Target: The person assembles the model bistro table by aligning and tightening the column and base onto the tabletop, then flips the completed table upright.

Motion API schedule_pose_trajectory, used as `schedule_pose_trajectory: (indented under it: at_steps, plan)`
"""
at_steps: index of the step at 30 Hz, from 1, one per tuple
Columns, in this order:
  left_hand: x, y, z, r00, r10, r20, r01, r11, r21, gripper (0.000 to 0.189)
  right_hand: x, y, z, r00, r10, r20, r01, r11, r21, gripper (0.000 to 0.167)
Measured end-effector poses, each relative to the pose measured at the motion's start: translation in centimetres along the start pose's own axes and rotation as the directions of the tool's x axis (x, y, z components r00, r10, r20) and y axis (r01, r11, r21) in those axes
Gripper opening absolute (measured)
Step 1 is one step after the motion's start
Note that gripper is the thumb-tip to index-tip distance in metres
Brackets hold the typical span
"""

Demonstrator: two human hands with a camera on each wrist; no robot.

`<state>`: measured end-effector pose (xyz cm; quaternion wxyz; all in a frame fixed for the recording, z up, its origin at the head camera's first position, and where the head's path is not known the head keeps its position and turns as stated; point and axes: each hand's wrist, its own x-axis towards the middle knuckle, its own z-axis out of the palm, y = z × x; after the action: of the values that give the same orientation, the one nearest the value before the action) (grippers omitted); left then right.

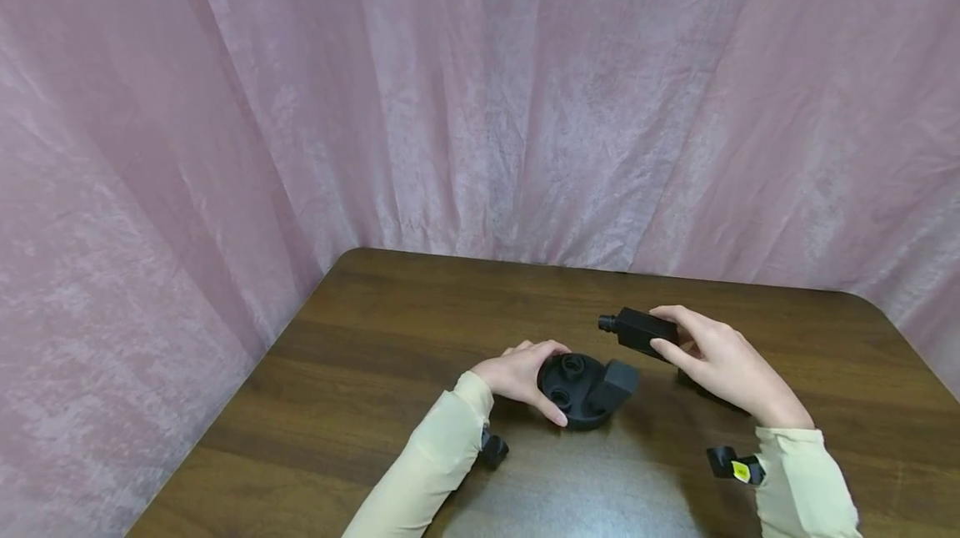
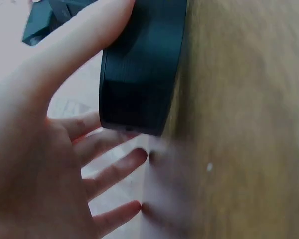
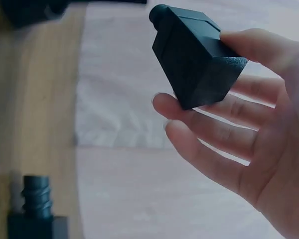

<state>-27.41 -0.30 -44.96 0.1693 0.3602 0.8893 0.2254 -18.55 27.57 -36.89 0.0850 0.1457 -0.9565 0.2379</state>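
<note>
A round black base (image 1: 581, 411) with two raised round sockets on its top is at the middle of the table. A black block (image 1: 619, 381) stands tilted at its right side. My left hand (image 1: 519, 373) grips the base's left rim, thumb in front and fingers behind; in the left wrist view, the base's side wall (image 2: 139, 74) shows close up. Above the table to the right, my right hand (image 1: 716, 354) pinches a black rectangular bottle-shaped block (image 1: 637, 329) between thumb and fingers. Its narrow round neck points left, toward the area above the base.
Another black block with a threaded neck (image 3: 37, 196) rests on the table below my right hand, partly out of frame. The brown wooden table (image 1: 360, 371) has a pink curtain (image 1: 487, 104) behind it. Small black cameras (image 1: 492, 449) are strapped at both wrists.
</note>
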Motion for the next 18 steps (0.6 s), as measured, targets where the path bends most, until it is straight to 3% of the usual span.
schedule_pose_trajectory:
  at_steps: [5, 10, 18]
  plan:
    - [0.2, 0.2, 0.2, 0.999, -0.028, -0.032, 0.028, 1.000, 0.013, 0.092, -0.1, -1.5, -0.2, 0.992, -0.102, -0.070, 0.099, 0.994, -0.036, 0.037]
    - [0.4, 0.6, 0.5, 0.993, -0.071, -0.093, 0.073, 0.997, 0.012, 0.092, 0.1, -2.8, 0.5, 0.960, -0.237, -0.151, 0.233, 0.971, -0.049, 0.037]
    - [0.7, 1.1, 0.9, 0.979, -0.139, -0.148, 0.141, 0.990, 0.004, 0.094, 0.7, -3.8, 2.4, 0.941, -0.312, -0.134, 0.307, 0.950, -0.058, 0.036]
